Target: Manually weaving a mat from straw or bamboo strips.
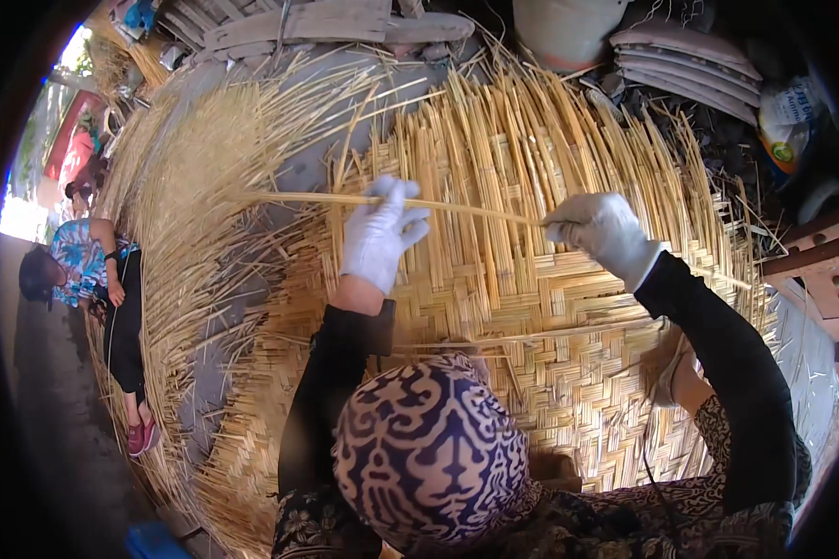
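Right hand [601, 228], white-gloved, pinches the pale strip [480, 210] tight between thumb and bent fingers; left hand [375, 238], gloved too, has it crossing at the fingers, some digits spread apart; how firmly that one clasps, I cannot tell; the strip spans both hands, slightly bowed, over the woven mat [578, 373].

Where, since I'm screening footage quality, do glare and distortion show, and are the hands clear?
Head view: daylight blows out white near the left rim, beside the other person; same head view: the wide lens warps surroundings toward black, curved borders; head view again: the left hand and right hand look fairly sharp.
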`<action>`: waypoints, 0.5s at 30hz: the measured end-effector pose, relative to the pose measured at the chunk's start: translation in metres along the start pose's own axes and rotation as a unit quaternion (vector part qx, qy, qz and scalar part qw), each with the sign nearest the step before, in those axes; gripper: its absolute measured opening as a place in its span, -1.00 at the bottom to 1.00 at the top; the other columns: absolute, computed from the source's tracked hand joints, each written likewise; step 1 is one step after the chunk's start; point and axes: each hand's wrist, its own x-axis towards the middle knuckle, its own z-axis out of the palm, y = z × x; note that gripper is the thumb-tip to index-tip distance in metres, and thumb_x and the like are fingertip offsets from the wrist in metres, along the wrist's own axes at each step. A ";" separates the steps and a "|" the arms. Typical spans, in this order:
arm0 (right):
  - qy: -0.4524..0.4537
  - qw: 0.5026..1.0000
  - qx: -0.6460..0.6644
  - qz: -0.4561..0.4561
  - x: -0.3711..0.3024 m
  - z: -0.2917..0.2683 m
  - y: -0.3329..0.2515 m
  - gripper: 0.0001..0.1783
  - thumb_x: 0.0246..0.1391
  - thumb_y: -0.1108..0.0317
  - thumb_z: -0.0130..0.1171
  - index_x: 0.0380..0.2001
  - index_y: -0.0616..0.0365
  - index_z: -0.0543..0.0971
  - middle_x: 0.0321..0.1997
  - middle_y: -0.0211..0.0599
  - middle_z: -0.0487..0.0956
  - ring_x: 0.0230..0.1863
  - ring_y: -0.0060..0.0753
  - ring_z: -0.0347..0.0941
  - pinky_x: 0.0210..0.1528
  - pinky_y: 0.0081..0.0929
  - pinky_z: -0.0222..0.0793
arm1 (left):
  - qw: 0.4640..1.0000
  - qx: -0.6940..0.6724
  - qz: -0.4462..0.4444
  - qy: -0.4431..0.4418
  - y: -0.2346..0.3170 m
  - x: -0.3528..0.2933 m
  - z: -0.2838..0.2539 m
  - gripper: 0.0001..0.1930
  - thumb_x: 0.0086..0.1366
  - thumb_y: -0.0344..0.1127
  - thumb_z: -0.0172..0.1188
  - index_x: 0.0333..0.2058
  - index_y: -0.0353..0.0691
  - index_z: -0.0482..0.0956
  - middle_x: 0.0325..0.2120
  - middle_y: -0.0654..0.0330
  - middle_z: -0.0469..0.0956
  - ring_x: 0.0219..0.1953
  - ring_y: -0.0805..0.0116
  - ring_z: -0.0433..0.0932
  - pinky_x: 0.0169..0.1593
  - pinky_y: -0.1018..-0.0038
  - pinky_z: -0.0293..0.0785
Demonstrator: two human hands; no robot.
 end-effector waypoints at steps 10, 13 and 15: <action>-0.006 0.953 -0.286 -0.095 0.004 0.050 0.020 -0.82 -0.19 0.18 0.14 -0.60 0.05 0.53 -0.61 -0.31 0.45 -0.57 -0.36 0.40 -0.54 -0.48 0.32 | 0.981 0.112 -0.116 0.108 -0.043 0.002 -0.004 -0.75 0.09 -0.24 0.15 -0.36 -0.32 0.44 -0.47 0.08 0.51 -0.50 0.35 0.53 -0.47 0.55 0.46; -0.014 0.969 -0.234 -0.078 0.007 0.056 0.022 -0.81 -0.18 0.20 0.17 -0.58 0.08 0.54 -0.62 -0.34 0.47 -0.62 -0.44 0.38 -0.57 -0.50 0.31 | 0.990 -0.063 -0.101 0.075 -0.062 0.010 -0.025 -0.76 0.10 -0.28 0.14 -0.30 -0.30 0.43 -0.39 0.06 0.50 -0.39 0.32 0.52 -0.41 0.56 0.46; -0.188 0.933 0.179 0.251 0.015 0.051 0.029 -0.84 -0.19 0.29 0.21 -0.54 0.15 0.55 -0.62 -0.37 0.50 -0.63 -0.59 0.35 -0.56 -0.57 0.29 | 0.993 -0.092 -0.071 0.025 -0.066 0.013 -0.030 -0.76 0.11 -0.31 0.13 -0.28 -0.31 0.42 -0.36 0.05 0.50 -0.35 0.30 0.52 -0.36 0.53 0.47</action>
